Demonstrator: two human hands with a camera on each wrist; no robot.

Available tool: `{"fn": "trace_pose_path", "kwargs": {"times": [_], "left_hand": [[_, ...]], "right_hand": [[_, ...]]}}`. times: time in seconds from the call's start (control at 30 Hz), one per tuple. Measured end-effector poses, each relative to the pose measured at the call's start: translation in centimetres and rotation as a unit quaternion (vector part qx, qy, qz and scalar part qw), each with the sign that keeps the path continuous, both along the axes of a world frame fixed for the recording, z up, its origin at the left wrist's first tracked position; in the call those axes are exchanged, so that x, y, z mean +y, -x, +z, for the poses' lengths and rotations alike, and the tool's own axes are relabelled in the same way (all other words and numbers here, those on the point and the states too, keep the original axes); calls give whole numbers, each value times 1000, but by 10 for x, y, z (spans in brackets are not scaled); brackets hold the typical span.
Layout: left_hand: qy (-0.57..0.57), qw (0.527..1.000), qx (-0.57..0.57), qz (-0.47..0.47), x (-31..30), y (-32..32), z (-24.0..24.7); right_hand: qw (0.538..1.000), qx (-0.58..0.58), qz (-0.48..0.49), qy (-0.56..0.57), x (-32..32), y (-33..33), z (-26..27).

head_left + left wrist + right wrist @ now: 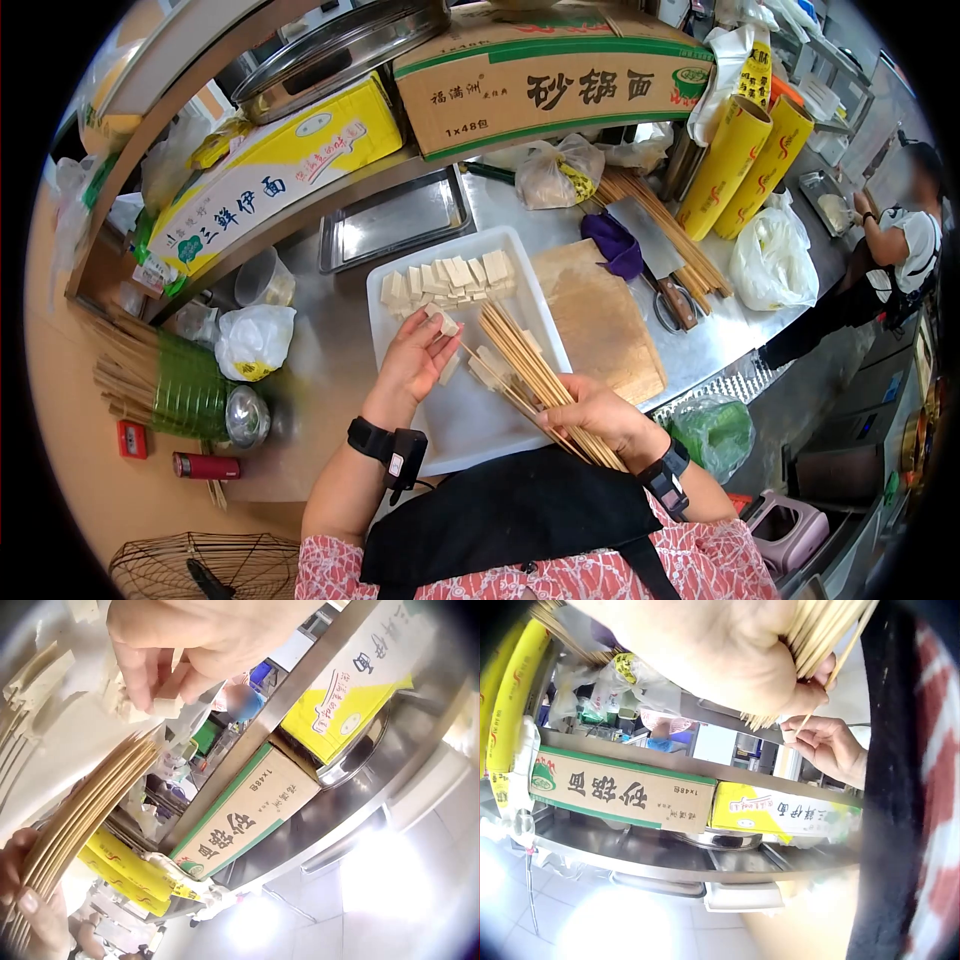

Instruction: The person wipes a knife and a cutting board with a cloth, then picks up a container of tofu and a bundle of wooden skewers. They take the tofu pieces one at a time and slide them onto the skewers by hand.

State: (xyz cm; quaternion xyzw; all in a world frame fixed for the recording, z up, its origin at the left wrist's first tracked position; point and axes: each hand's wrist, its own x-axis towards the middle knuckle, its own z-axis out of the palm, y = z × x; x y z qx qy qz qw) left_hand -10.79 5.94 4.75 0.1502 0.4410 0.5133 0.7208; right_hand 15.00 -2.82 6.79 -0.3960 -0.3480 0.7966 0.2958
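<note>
My left hand (412, 358) pinches a pale tofu piece (442, 320) between thumb and fingers, over the white tray (470, 435). In my right hand (605, 415) is a thick bundle of bamboo skewers (530, 362), their tips pointing towards the left hand. A single skewer (844, 660) sticks out from the bundle, and its tip meets the tofu piece in the right wrist view. Rows of cut tofu (455, 275) lie at the tray's far end. Several skewered tofu pieces (488, 370) rest in the tray beneath the bundle, partly hidden by it.
Right of the tray lies a wooden cutting board (600, 325), with a purple cloth (612, 248), a cleaver (648, 240) and more skewers (700, 255) beyond. A metal tray (400, 215) sits behind, below a shelf with boxes (550, 90). Another person (895, 230) stands at far right.
</note>
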Motion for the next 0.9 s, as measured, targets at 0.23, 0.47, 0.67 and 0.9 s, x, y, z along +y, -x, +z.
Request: {"fn": "trace_pose_path", "kwargs": {"times": [0.23,0.47,0.67,0.9], "left_hand": [[-13,999,39,12,-3,-9,11],[-37,998,58,-2,-5,-11,10],[-56,994,90,-4,-7,-17,12],[-127,978,166,-12,-18,-33,14]], "right_hand": [[1000,10,-4,4,1,0,-1],[1000,12,-11,4,2,1,-1],[1000,13,-8,7,4,-1,-1],[1000,20,-15,7,5,-1,0]]}}
